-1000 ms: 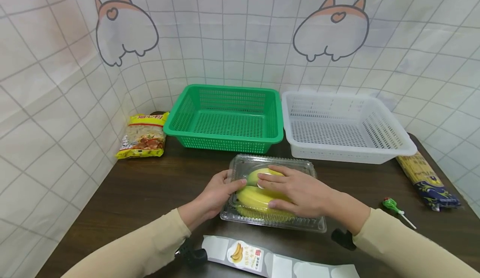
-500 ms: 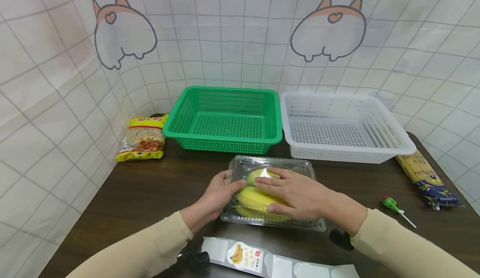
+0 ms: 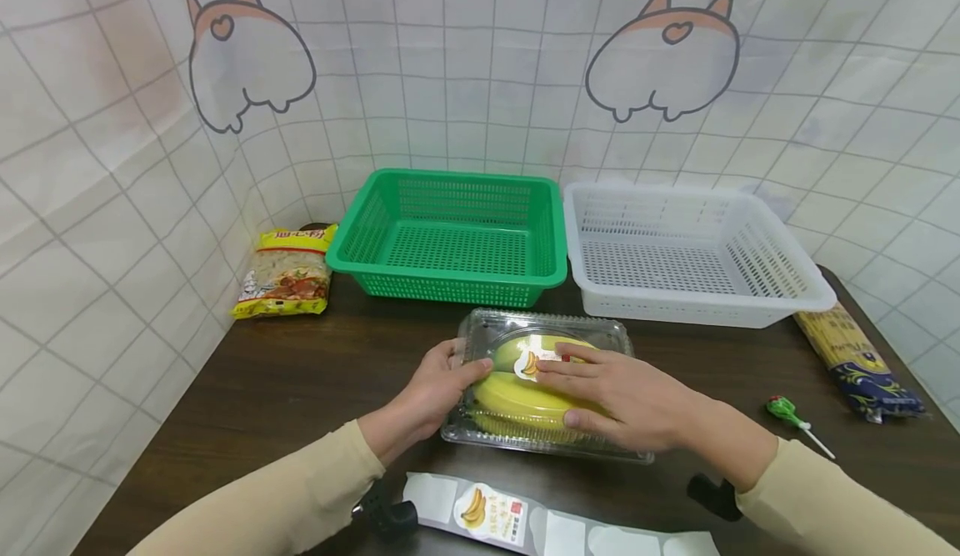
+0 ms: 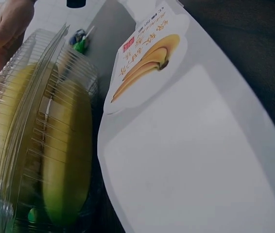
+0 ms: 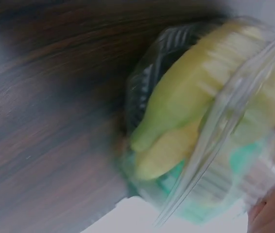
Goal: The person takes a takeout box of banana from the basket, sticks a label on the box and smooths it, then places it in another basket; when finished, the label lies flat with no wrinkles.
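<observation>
A clear plastic clamshell box (image 3: pixel 465 423) holds yellow bananas (image 3: pixel 517 393), greenish at one end. On its lid is a round-ended banana sticker (image 3: pixel 531 364), its right part covered by fingers. My left hand (image 3: pixel 435 389) grips the box's left side, thumb on the lid; its other fingers are partly hidden. My right hand (image 3: pixel 630 393) lies over the lid's right half with fingers extended, touching near the sticker. In front of the box lies a strip of label backing (image 3: pixel 562 531) bearing another banana sticker (image 3: pixel 491 513). The right wrist view is blurred.
Behind the box stand a green basket (image 3: pixel 450 281) and a white basket (image 3: pixel 697 302), side by side. A yellow food packet (image 3: pixel 288 272) lies left of the green one. Right are a pasta-like packet (image 3: pixel 858 364) and a green-wrapped lollipop (image 3: pixel 783 410).
My right hand has slid to the right across the lid, uncovering more of the sticker and bananas. My left hand keeps its hold on the box, which stays in place.
</observation>
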The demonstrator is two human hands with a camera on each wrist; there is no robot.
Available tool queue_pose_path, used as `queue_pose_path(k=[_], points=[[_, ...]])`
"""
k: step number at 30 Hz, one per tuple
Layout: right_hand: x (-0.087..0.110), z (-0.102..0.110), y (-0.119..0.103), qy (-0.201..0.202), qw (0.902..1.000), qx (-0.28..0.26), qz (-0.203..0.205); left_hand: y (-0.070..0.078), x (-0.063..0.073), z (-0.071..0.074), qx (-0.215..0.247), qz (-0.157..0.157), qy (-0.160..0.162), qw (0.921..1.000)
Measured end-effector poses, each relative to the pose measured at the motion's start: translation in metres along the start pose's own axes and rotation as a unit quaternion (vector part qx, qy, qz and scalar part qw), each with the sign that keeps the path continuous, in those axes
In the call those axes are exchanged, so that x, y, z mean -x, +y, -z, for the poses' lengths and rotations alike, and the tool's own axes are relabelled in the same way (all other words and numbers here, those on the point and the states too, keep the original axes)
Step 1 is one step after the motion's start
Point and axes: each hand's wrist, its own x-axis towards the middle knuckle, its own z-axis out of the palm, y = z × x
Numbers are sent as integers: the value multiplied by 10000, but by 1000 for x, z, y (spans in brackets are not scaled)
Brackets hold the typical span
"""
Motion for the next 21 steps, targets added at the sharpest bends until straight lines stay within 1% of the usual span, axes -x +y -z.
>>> queue_pose_path(k=[5, 11, 18, 21], points=[[10, 1, 5, 115, 9999, -62, -28, 0, 0, 1, -35, 16, -34, 10000], [19, 0, 9, 180, 9990, -278, -291, 0, 2, 1, -28, 40, -87, 10000], [31, 0, 15, 433, 9980, -180, -416, 1, 2, 1, 30, 37, -75, 10000], [33, 0, 16, 501, 9973, -253, -472, 1, 2, 0, 5, 40, -40, 10000]])
